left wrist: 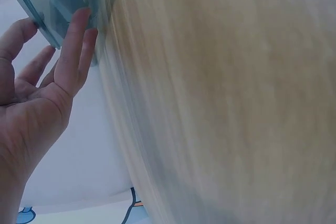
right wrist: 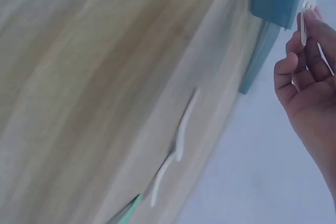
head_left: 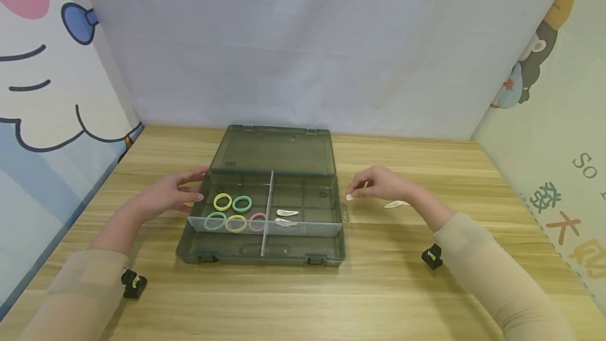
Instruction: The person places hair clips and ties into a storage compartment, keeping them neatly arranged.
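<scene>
A dark translucent divided box lies on the table with its lid folded back. My left hand is at its left wall, fingers spread and fairly straight, touching the edge; the left wrist view shows fingertips against the plastic. Off the box's right side, my right hand pinches a white snap hair clip between thumb and fingers. Two white hair clips rest in the right compartment. Yellow, green and pink hair ties lie in the left compartment.
More white hair clips lie on the wooden table right of the box, beneath the right forearm. A green pointed thing shows at the right wrist view's lower edge. A pale divider splits the box. A white curtain hangs behind.
</scene>
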A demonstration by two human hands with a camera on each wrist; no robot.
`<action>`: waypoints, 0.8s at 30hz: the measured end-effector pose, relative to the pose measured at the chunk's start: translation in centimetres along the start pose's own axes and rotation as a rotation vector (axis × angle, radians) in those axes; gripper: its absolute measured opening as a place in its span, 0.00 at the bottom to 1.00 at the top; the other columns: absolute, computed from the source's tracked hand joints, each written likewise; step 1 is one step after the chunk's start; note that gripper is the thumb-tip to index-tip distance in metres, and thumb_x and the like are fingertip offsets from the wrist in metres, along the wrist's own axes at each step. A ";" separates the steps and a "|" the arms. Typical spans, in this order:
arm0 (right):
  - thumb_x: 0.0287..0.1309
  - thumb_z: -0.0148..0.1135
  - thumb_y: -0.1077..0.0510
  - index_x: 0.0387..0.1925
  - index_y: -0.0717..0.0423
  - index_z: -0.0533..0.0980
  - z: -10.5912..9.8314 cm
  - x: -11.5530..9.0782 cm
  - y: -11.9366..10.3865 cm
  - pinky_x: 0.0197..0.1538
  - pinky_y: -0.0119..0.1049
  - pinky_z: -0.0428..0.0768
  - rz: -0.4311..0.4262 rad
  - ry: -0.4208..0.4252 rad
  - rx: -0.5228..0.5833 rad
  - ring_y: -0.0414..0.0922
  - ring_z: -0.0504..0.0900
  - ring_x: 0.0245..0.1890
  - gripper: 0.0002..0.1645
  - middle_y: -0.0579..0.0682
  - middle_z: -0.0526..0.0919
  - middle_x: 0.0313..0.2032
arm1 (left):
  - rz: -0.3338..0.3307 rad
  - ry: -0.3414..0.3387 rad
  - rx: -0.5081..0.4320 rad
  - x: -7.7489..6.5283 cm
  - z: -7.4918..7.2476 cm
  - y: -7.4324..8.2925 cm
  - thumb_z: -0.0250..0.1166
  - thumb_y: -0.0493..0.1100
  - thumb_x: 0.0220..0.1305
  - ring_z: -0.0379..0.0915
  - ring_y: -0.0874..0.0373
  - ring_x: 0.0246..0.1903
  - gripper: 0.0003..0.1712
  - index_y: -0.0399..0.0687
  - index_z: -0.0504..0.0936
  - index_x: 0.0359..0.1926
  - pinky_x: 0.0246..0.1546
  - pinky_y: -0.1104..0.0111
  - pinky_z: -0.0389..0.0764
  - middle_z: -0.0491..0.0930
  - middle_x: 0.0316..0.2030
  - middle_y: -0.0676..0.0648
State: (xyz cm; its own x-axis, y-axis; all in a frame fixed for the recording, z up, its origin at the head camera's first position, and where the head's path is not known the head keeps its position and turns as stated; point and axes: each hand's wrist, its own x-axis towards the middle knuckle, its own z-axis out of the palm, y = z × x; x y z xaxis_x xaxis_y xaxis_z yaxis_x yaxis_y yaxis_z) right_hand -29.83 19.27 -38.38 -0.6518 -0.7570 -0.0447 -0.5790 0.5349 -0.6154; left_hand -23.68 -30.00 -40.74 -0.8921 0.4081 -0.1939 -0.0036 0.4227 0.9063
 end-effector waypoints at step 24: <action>0.61 0.61 0.57 0.37 0.49 0.83 1.4 5.1 -5.3 0.34 0.33 0.79 -0.082 0.016 0.028 0.50 0.82 0.34 0.06 0.44 0.85 0.35 | -0.030 0.023 0.019 0.3 -0.1 -0.3 0.66 0.44 0.61 0.53 0.31 0.65 0.49 0.47 0.46 0.74 0.47 0.54 0.80 0.45 0.72 0.33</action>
State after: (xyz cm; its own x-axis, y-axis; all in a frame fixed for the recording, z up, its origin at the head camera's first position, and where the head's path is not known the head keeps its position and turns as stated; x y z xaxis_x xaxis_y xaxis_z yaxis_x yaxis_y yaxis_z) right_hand -29.38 12.04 -36.46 -0.6104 -0.7919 0.0191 -0.6169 0.4601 -0.6386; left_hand -24.00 -30.06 -41.02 -0.9017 0.3768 -0.2119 -0.0221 0.4494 0.8930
